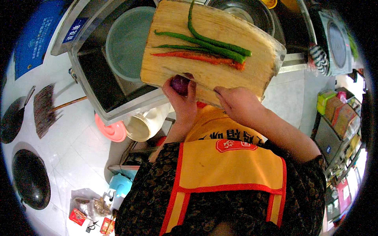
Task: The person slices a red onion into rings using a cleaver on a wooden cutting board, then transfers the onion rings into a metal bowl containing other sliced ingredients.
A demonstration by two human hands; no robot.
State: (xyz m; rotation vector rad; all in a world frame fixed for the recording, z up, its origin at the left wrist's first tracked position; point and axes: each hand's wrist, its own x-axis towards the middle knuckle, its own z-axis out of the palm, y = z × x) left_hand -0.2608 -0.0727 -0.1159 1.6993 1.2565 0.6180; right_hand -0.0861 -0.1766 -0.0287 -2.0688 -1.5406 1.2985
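My left hand (183, 104) is closed around a purple onion (180, 85) at the near edge of a thick wooden cutting board (173, 23). To its right, my right hand (238, 101) is curled shut at the same edge. A thin blade, seen almost edge-on, runs from it toward the onion; it looks like a knife (204, 87), its handle hidden in the fist. Several long green chili peppers (214, 43) lie across the board, their thick ends to the right. Red chili peppers (197, 57) lie alongside them, nearer to me.
The board rests over a metal sink (98, 108); a large round basin (128, 43) sits inside at left. A dark pan (252, 11) is behind the board. On the floor at left are a broom (45, 110), a black wok (31, 179) and a pink lid (111, 129) beside a cream bucket (147, 122).
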